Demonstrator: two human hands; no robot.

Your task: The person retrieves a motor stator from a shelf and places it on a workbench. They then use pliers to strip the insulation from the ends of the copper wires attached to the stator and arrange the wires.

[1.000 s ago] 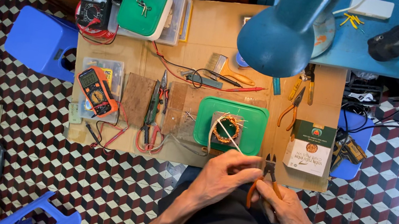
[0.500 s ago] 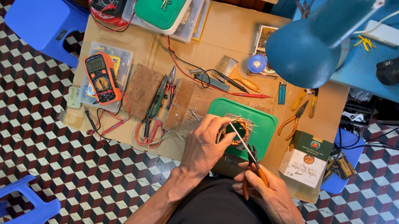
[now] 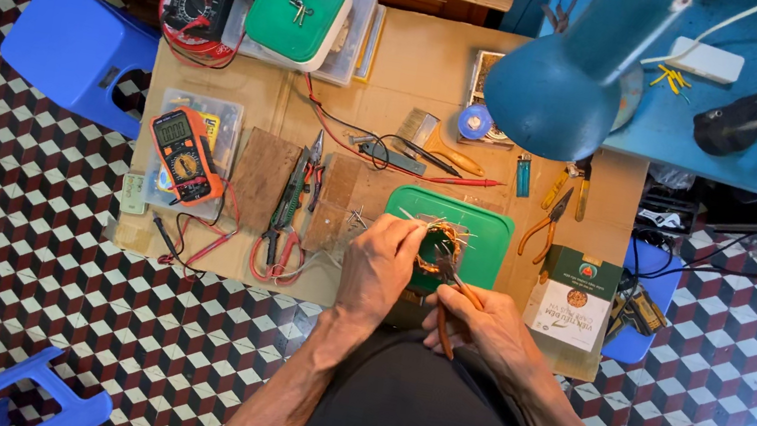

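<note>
The big tabletop (image 3: 420, 78) is brown and full of tools. At 12 o'clock on it sits a clear box with a green lid (image 3: 303, 0); a few small screws lie on top of the lid, and what is inside the box cannot be seen. At 9 o'clock a flat clear case (image 3: 211, 121) lies under an orange meter (image 3: 185, 142), and small parts show through its side (too small to tell apart). At 3 o'clock stands a green and white carton (image 3: 579, 301), shut.

Near 6 o'clock lies a green tray (image 3: 481, 234). On it rests the copper wire coil (image 3: 439, 243), a small ring of thin shiny wire with stiff wire ends poking out.

The left hand (image 3: 380, 269) wraps its fingers over the left side of the coil and presses it down on the tray. The right hand (image 3: 487, 327) is closed around the orange handles of the pliers (image 3: 449, 290), whose tips sit right at the coil; if the tips bite a wire is too small to tell.

The coil looks light and fairly firm as a ring, but its thin wires likely bend and scratch easily. The outer rim looks like the safest place to hold it, and the loose ends seem best taken with the plier tips.
</note>
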